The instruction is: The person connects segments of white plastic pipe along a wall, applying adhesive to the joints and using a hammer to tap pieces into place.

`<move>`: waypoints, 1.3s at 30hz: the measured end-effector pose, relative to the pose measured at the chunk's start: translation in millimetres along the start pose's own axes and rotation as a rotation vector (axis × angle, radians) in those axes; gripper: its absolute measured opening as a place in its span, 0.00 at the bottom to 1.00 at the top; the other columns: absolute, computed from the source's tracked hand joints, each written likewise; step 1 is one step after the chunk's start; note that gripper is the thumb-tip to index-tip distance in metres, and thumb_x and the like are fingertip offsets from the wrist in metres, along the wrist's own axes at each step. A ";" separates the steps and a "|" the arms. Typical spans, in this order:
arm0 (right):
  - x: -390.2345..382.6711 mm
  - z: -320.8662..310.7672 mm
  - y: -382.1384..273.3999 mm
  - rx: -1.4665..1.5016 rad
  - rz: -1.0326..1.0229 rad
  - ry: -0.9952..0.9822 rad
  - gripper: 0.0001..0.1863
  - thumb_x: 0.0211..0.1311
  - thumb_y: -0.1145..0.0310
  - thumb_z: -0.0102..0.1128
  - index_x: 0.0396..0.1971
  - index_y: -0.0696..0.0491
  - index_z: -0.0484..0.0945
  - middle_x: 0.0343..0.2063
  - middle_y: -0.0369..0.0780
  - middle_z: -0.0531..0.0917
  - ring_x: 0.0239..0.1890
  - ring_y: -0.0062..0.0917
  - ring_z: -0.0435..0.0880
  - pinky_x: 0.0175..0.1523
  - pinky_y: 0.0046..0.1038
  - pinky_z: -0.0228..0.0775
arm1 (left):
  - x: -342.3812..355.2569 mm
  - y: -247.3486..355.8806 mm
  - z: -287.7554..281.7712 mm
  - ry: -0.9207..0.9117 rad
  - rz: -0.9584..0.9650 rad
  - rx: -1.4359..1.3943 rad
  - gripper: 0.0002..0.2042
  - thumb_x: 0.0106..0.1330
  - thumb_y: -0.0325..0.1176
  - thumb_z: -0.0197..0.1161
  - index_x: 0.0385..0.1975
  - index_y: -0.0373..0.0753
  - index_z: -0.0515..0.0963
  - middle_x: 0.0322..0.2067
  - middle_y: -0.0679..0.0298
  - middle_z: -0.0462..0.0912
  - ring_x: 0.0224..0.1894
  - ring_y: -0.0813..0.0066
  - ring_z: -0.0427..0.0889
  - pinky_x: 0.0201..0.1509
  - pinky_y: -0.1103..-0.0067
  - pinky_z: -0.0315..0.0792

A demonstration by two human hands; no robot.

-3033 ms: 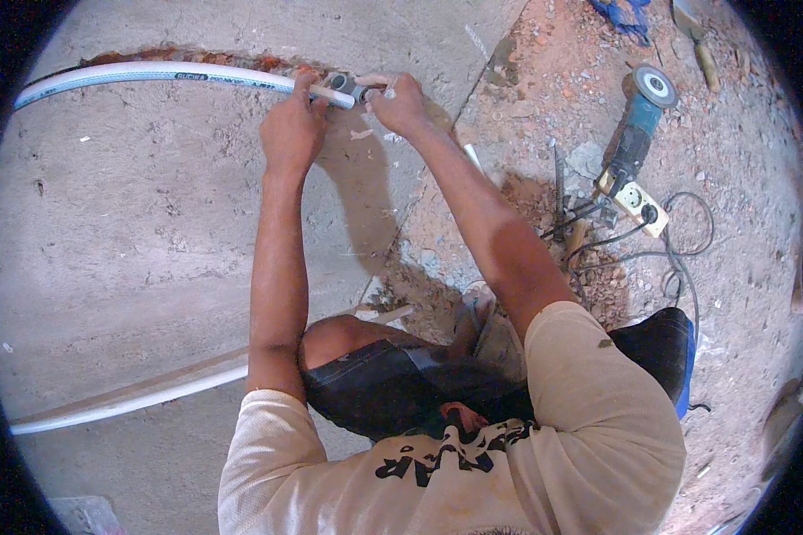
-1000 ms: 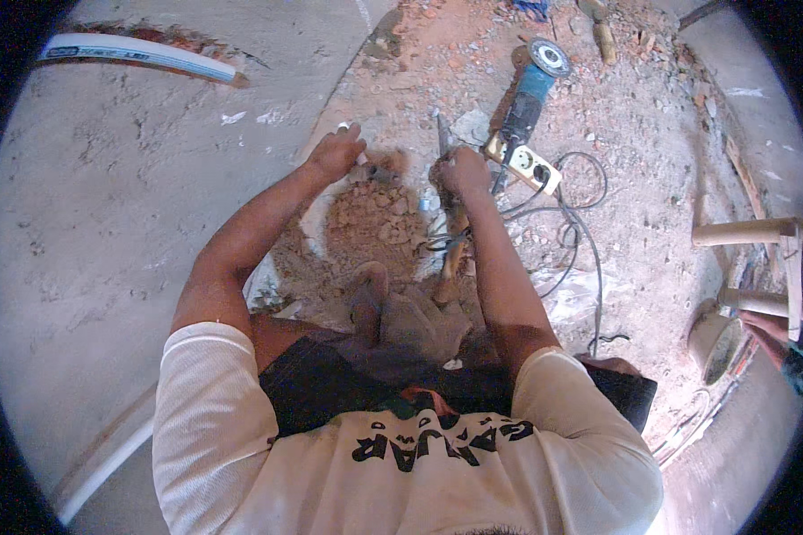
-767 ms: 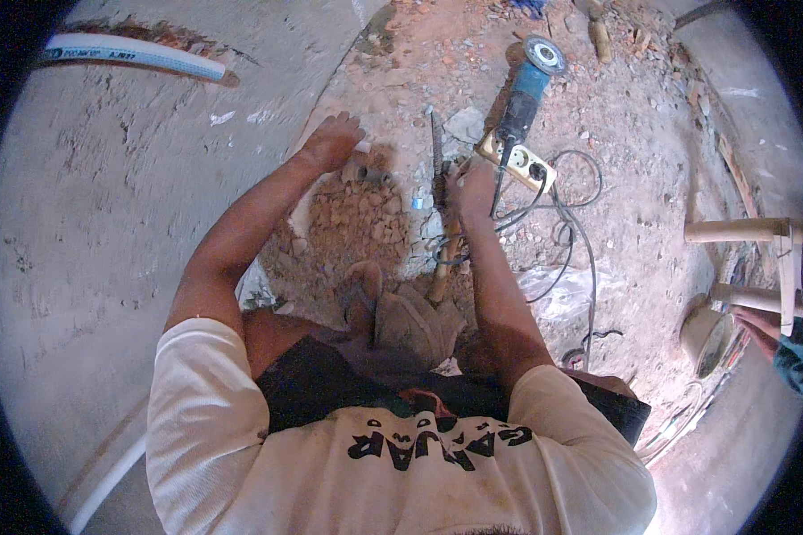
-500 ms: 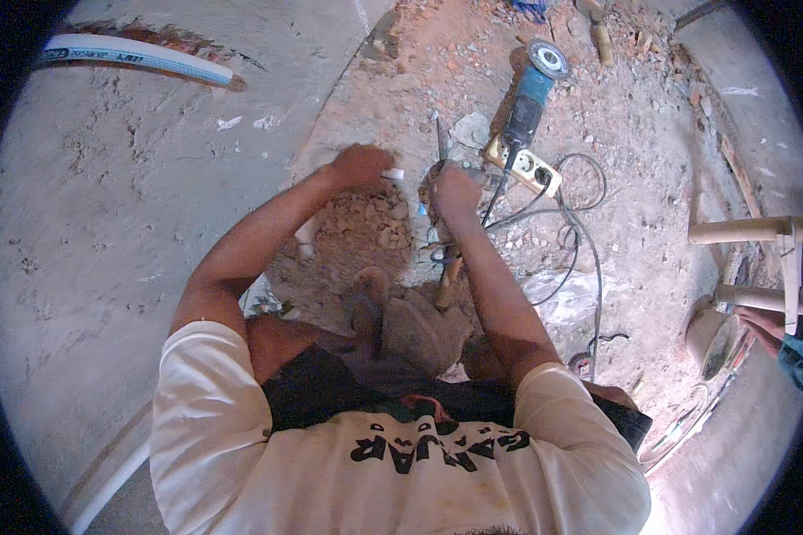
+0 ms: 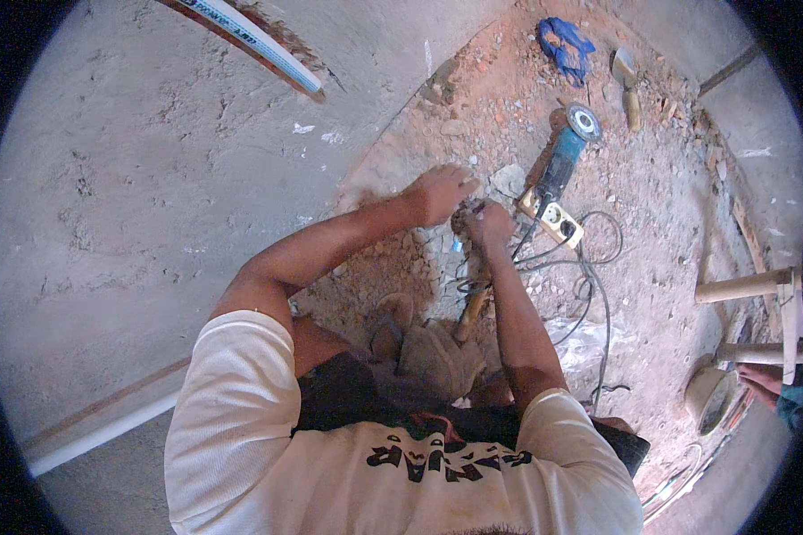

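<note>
My left hand [image 5: 442,193] reaches over the rubble floor, its fingers bent down close to my right hand. What those fingers hold, if anything, is hidden. My right hand [image 5: 491,225] is closed round a small dark thing that I cannot make out, just right of the left fingertips. A small blue piece [image 5: 457,243] shows below the hands. An angle grinder [image 5: 562,160], blue and black with a pale disc, lies beyond my right hand. Its front rests away from me, near a cream power strip [image 5: 555,219]. A wooden handle [image 5: 471,316] lies near my foot.
Black cables [image 5: 607,294] loop over the floor on the right. A blue cloth [image 5: 567,52] and a trowel [image 5: 632,94] lie at the back. A white pipe [image 5: 259,45] sits in the wall's groove. At right are a bowl [image 5: 710,399] and another person's hand [image 5: 758,382].
My left hand has moved right, close to my right hand. The white piece at its fingers and the long thin item by my right hand no longer show. The view has shifted.
</note>
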State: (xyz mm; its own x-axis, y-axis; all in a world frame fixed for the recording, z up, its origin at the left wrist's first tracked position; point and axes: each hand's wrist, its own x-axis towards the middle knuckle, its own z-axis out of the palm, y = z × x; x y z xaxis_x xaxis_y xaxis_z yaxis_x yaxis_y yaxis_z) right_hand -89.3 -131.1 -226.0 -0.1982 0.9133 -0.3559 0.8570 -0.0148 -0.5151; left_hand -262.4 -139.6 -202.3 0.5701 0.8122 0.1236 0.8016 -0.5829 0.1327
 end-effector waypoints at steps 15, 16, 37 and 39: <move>-16.3 -13.7 70.6 0.018 0.138 0.090 0.27 0.51 0.46 0.65 0.36 0.59 0.80 0.40 0.55 0.83 0.46 0.46 0.82 0.49 0.40 0.74 | -21.2 -5.9 -139.5 0.012 -0.355 0.004 0.10 0.61 0.33 0.56 0.39 0.36 0.76 0.33 0.52 0.76 0.40 0.50 0.80 0.42 0.58 0.74; -19.8 -4.3 76.1 -0.012 0.187 0.056 0.28 0.51 0.46 0.65 0.36 0.59 0.80 0.41 0.55 0.83 0.47 0.46 0.82 0.50 0.41 0.74 | -21.3 -1.5 -159.1 0.069 -0.453 0.010 0.11 0.61 0.34 0.56 0.41 0.35 0.75 0.34 0.51 0.76 0.40 0.49 0.79 0.42 0.58 0.74; -14.2 -34.0 2.6 1.565 -0.005 -0.200 0.13 0.64 0.68 0.49 0.46 0.54 0.72 0.30 0.38 0.78 0.28 0.25 0.78 0.32 0.27 0.75 | -45.2 -36.1 -276.7 0.221 -0.681 0.272 0.16 0.65 0.37 0.58 0.46 0.32 0.73 0.44 0.47 0.78 0.44 0.46 0.80 0.49 0.59 0.73; -33.7 -74.1 -37.1 1.751 -0.156 -0.319 0.16 0.61 0.73 0.49 0.50 0.52 0.64 0.29 0.37 0.72 0.27 0.19 0.73 0.26 0.19 0.67 | -45.0 -43.0 -279.0 0.276 -0.678 0.173 0.18 0.65 0.40 0.59 0.47 0.31 0.74 0.45 0.45 0.79 0.46 0.45 0.79 0.52 0.61 0.72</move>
State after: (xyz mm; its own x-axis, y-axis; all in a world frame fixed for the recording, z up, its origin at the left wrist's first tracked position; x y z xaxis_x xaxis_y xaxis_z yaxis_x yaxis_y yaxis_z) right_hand -79.2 -131.2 -137.1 -0.4774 0.8452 -0.2400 -0.5895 -0.5107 -0.6258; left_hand -372.7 -157.7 60.8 -0.1061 0.9431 0.3150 0.9907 0.0733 0.1143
